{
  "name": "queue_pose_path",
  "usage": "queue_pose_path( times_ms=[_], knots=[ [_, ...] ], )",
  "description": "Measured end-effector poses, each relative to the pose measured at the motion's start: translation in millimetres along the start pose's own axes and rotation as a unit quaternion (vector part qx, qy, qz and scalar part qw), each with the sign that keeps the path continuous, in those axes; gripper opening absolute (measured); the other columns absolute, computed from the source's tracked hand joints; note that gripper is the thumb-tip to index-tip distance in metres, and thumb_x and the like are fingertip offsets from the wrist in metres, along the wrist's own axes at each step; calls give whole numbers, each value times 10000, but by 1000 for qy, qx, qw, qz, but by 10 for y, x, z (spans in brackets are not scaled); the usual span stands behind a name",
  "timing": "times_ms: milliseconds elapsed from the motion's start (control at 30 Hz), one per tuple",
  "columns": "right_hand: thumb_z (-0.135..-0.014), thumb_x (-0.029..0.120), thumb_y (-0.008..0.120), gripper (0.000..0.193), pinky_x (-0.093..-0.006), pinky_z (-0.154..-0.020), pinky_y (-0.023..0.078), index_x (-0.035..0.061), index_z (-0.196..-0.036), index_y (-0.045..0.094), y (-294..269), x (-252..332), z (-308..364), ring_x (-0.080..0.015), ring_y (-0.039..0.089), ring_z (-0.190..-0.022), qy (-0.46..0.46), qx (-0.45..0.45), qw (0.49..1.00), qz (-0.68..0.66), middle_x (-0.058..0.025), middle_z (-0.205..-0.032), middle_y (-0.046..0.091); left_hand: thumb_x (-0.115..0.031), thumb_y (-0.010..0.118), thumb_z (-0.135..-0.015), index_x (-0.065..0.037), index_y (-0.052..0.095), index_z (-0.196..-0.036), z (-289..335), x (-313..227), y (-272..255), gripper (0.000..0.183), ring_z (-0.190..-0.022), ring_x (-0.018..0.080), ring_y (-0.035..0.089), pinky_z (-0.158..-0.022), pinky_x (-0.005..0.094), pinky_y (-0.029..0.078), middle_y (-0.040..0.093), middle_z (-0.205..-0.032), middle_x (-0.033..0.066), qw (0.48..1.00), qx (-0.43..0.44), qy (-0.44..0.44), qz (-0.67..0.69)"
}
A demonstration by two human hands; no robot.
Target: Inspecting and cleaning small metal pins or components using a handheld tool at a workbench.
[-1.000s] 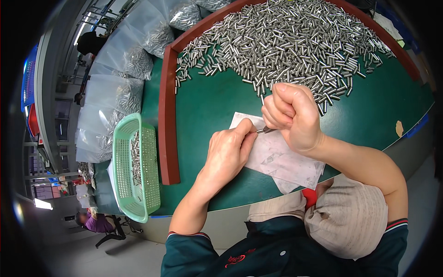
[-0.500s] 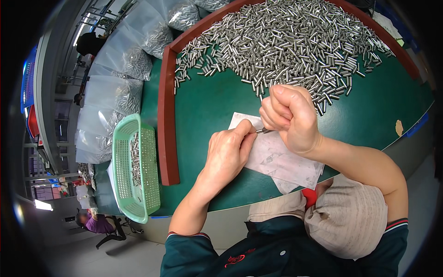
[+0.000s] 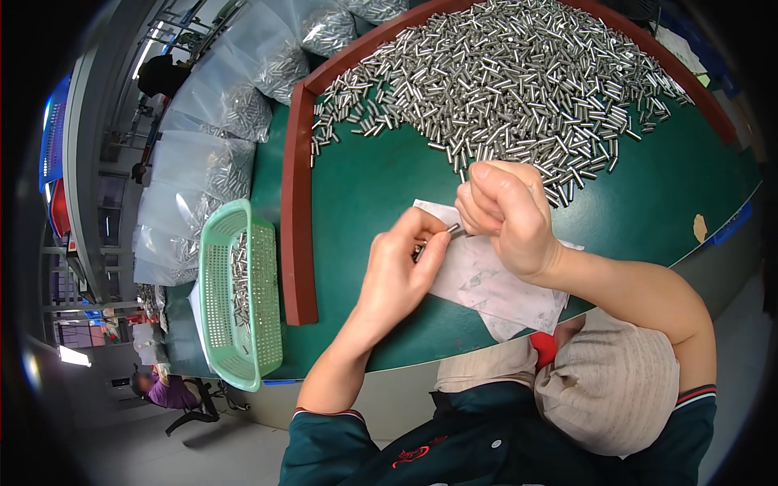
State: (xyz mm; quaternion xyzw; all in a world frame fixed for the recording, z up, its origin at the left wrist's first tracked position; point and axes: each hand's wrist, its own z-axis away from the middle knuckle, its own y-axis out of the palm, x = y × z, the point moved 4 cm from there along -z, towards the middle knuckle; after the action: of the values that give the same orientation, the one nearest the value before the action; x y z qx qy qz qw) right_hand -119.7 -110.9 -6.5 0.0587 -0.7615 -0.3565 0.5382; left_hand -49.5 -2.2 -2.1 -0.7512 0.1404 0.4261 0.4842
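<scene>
My left hand (image 3: 403,261) is closed around several small metal pins. One short, shiny pin (image 3: 454,229) sticks out at the thumb tip, and others show dark in the curl of the fingers. Close to its right is my right hand (image 3: 509,217), curled into a fist with the fingers tucked in; whatever it may hold is hidden. Both hands are above a whitish, stained sheet (image 3: 478,279) on the green tabletop (image 3: 365,194). Beyond them spreads a large heap of the same pins (image 3: 519,81).
A dark red wooden rim (image 3: 297,219) borders the heap at left and back. Left of it, a light green plastic basket (image 3: 270,304) holds pins. Clear bags of pins (image 3: 235,109) line the far left. A person in purple (image 3: 172,393) sits in the left background.
My left fingers have loosened and shifted, so the pin at the thumb tip and those in the palm now show. My right fist has sunk slightly toward me.
</scene>
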Motion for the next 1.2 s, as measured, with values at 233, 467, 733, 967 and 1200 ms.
queue_pose_path(
  times_ms=[233,467,733,967,1200],
  knots=[
    [-858,197,352,388,-243,-391,170,117,-495,240,-12,-37,-19,-78,189,-385,18,1,1000,-15,14,-404,253,-53,520,-829,-61,500,-810,26,250,-44,28,-453,21,273,-426,161,241,561,-773,92,730,120,-223,635],
    [-856,211,357,391,-244,-392,172,121,-494,236,-25,-17,-40,-78,184,-384,29,-5,999,-24,17,-401,250,-54,480,-837,-47,519,-887,-2,238,-33,64,-447,28,292,-427,168,249,568,-773,90,750,94,-246,607],
    [-856,218,365,397,-245,-390,173,124,-492,238,-42,-21,-58,-77,182,-378,35,-5,999,-36,17,-398,252,-127,464,-858,-25,529,-903,-23,206,-44,129,-442,41,299,-412,177,248,541,-732,84,771,90,-265,573],
    [-858,220,367,401,-243,-384,166,132,-488,238,-58,-34,-82,-78,174,-368,50,-15,997,-53,21,-393,243,-213,459,-889,-35,513,-761,-246,278,-152,226,-456,55,308,-421,193,254,427,-576,-23,900,65,-208,377],
    [-857,220,359,402,-246,-378,163,135,-483,238,-27,0,-79,-79,171,-362,60,-22,996,-54,22,-390,245,-112,570,-765,-46,564,-855,-761,244,-129,111,-556,314,550,-523,382,424,552,-584,152,983,-3,22,-184]
  ],
)
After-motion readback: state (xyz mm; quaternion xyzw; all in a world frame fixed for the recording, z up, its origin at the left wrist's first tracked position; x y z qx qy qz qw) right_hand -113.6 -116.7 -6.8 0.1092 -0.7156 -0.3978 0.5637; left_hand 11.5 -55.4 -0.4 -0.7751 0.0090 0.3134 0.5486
